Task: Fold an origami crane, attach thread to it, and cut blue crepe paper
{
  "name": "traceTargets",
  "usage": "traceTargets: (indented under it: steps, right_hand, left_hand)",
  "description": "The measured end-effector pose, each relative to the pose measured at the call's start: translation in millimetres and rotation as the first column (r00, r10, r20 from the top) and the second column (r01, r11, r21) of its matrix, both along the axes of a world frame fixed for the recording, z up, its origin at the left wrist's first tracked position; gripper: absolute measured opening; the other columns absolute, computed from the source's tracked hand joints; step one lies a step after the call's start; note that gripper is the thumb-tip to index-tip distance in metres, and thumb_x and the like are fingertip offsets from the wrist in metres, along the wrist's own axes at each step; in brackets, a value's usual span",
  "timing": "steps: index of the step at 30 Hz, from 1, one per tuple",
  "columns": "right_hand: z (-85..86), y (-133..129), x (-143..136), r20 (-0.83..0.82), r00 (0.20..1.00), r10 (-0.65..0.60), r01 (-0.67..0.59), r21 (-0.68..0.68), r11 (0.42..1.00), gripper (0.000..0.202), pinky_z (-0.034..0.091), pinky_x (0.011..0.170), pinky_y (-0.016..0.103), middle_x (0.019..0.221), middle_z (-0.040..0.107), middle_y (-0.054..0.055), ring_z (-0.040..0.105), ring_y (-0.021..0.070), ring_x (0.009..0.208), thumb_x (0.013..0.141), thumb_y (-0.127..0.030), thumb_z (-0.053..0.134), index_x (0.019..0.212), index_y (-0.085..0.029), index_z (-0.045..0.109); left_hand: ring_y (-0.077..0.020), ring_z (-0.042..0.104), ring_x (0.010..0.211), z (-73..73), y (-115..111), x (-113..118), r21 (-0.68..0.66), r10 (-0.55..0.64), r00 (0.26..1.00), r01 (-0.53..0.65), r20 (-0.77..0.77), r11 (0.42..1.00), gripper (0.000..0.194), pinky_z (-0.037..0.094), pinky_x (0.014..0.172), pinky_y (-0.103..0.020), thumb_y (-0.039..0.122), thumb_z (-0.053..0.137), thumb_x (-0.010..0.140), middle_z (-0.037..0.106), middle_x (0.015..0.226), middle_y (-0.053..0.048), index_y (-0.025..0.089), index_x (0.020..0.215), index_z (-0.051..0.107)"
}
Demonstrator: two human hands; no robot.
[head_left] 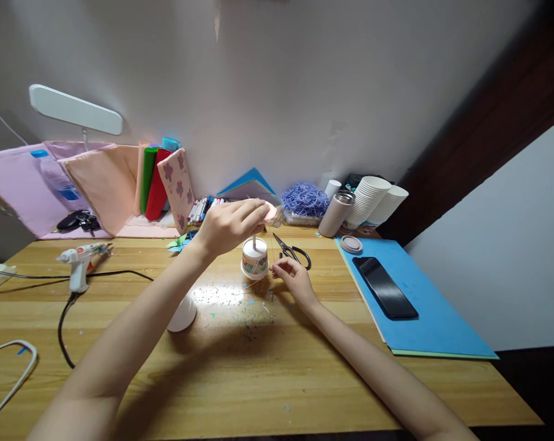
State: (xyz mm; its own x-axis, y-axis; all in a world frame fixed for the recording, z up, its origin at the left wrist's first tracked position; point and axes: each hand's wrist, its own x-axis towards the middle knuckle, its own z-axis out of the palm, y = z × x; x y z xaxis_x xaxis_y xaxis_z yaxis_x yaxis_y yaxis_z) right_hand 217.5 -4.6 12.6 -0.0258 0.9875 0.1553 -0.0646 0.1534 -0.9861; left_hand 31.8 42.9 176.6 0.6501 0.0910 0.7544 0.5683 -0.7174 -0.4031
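Cup [255,263] below left hand [231,225], fingers [257,208] over pale piece [271,212], grip unclear; right fingers [282,267] narrow.

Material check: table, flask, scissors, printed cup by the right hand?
Table: varnished wood or wood-look laminate; striped grain, glossy glare.
Flask: probably coated metal; satin body, shiny rim.
Scissors: blades look like dark metal, slim and pointed; black handles, plastic or coated metal.
Cup: likely paper, slight sheen; thin-walled look, printed band on white.

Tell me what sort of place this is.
Probably a craft corner at a desk: a glue gun, black-handled scissors and a row of markers sit on the wooden table.
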Motion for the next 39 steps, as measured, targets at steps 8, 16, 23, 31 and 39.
traceTargets:
  steps: [8,16,23,31,39]
  right_hand:
    - [2.1,-3.7,-0.6,0.002,1.0,0.016,-0.016,0.019,1.0,0.022,0.046,0.064,0.028,0.075,0.061,0.002,0.057,0.014,0.067,0.074,-0.037,0.064,0.078,-0.016,0.06]
    - [7.0,-5.5,-4.5,0.035,0.999,0.008,-0.01,0.041,0.999,0.02,0.045,0.063,0.027,0.072,0.059,0.001,0.055,0.0137,0.065,0.075,-0.037,0.063,0.075,-0.016,0.06]
    - [5.2,-5.7,-4.2,0.015,1.0,-0.011,0.01,0.058,0.998,0.02,0.047,0.066,0.028,0.074,0.058,0.002,0.055,0.0141,0.067,0.074,-0.037,0.063,0.075,-0.018,0.06]
    - [8.8,-8.3,-3.5,0.01,0.998,-0.056,0.055,0.107,0.993,0.016,0.047,0.066,0.028,0.075,0.06,0.002,0.056,0.0142,0.069,0.076,-0.034,0.062,0.075,-0.018,0.06]
    - [6.7,-6.0,-3.5,0.03,0.995,-0.098,0.094,0.122,0.988,0.016,0.048,0.064,0.029,0.074,0.061,0.003,0.057,0.0148,0.068,0.075,-0.034,0.062,0.075,-0.018,0.06]
  left_hand:
    - [-0.0146,0.067,0.085,0.4,-0.6,-0.6,-0.021,-0.024,1.0,0.024,0.002,0.999,0.023,0.049,0.068,-0.022,0.03,0.049,0.088,0.071,0.096,-0.006,0.017,0.1,0.064]
    - [-0.0151,0.067,0.082,1.7,-2.0,1.3,0.032,-0.073,0.997,0.072,0.022,0.997,0.02,0.049,0.065,-0.022,0.026,0.054,0.086,0.071,0.095,-0.006,0.016,0.101,0.063]
    - [-0.0142,0.067,0.082,1.0,-2.6,-1.0,0.019,0.017,1.0,-0.016,-0.011,1.0,0.023,0.049,0.065,-0.021,0.031,0.049,0.088,0.071,0.095,-0.005,0.018,0.098,0.064]
    - [-0.0114,0.066,0.084,3.6,2.7,-5.0,-0.207,0.007,0.995,0.015,0.104,0.978,0.022,0.049,0.066,-0.019,0.026,0.048,0.089,0.07,0.1,-0.004,0.019,0.104,0.063]
    - [-0.0125,0.062,0.092,-3.5,16.5,-18.7,-0.435,0.018,0.97,0.093,0.243,0.896,0.025,0.048,0.076,-0.023,0.027,0.046,0.09,0.067,0.105,-0.005,0.022,0.109,0.062]
